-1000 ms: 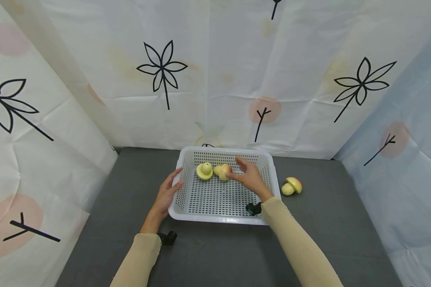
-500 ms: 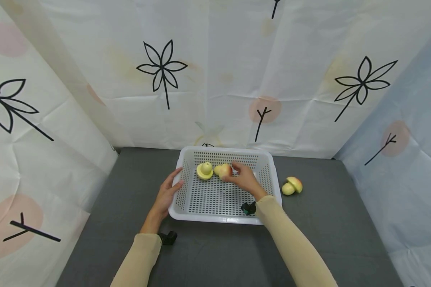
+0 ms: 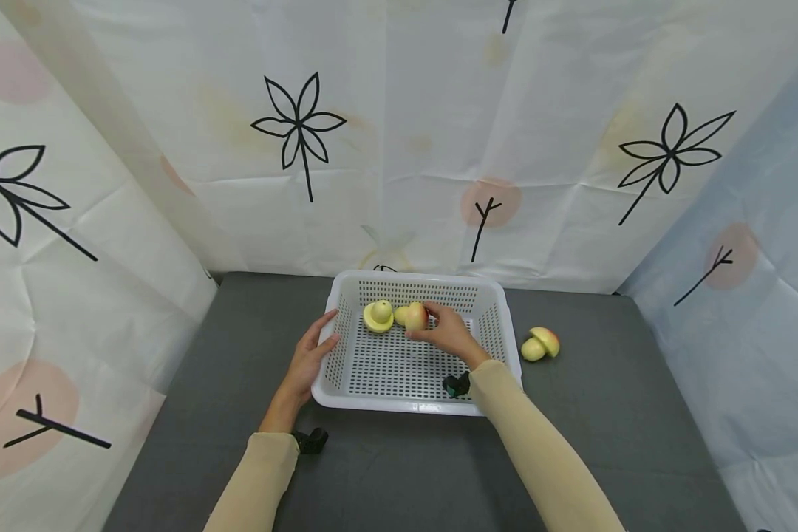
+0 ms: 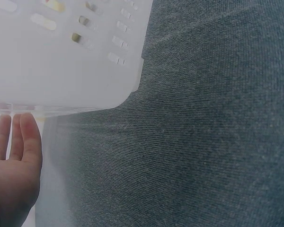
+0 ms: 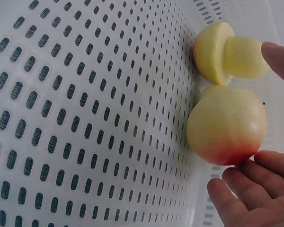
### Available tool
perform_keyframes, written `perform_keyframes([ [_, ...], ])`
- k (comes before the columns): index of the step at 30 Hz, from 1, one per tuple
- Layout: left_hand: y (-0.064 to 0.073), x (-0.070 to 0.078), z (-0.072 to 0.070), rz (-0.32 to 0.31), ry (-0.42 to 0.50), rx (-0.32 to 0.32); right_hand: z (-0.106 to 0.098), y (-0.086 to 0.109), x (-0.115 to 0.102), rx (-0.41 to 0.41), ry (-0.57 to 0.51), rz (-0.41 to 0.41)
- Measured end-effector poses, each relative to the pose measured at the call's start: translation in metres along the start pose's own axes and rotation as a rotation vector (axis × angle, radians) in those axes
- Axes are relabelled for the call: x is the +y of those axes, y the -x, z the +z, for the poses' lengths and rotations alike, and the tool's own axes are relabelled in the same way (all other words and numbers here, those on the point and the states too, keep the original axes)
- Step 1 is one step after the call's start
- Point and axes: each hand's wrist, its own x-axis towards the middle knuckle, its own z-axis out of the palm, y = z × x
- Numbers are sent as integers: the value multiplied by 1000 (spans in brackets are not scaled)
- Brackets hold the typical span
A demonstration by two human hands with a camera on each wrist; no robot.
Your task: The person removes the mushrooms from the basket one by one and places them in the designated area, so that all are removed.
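A white perforated plastic basket holds two mushroom-shaped pieces, each with a pale yellow stem. One mushroom-shaped piece lies stem up. The other mushroom-shaped piece lies on its side, its rounded, red-blushed cap turned toward my right hand. My right fingertips touch the red side of that cap. In the right wrist view the thumb stands apart from it, near the first piece's stem. At the basket's left rim is my left hand, with straight fingers against the edge; its thumb is hidden in the left wrist view.
A similar mushroom-shaped piece lies on the dark grey tabletop, just right of the basket. White patterned cloth hangs behind the table, with more cloth along both sides.
My right hand has moved left and slightly down to the red-blushed cap, its fingers and thumb drawing closer around it. The left hand and basket hold their places.
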Motion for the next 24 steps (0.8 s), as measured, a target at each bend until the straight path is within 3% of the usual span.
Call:
perform_keyframes([
  [12,1,0,0,-2,-11,6,6,-7,3,-22,20,-3],
  [24,0,1,3,-1,-6,13,15,-12,0,27,21,33],
])
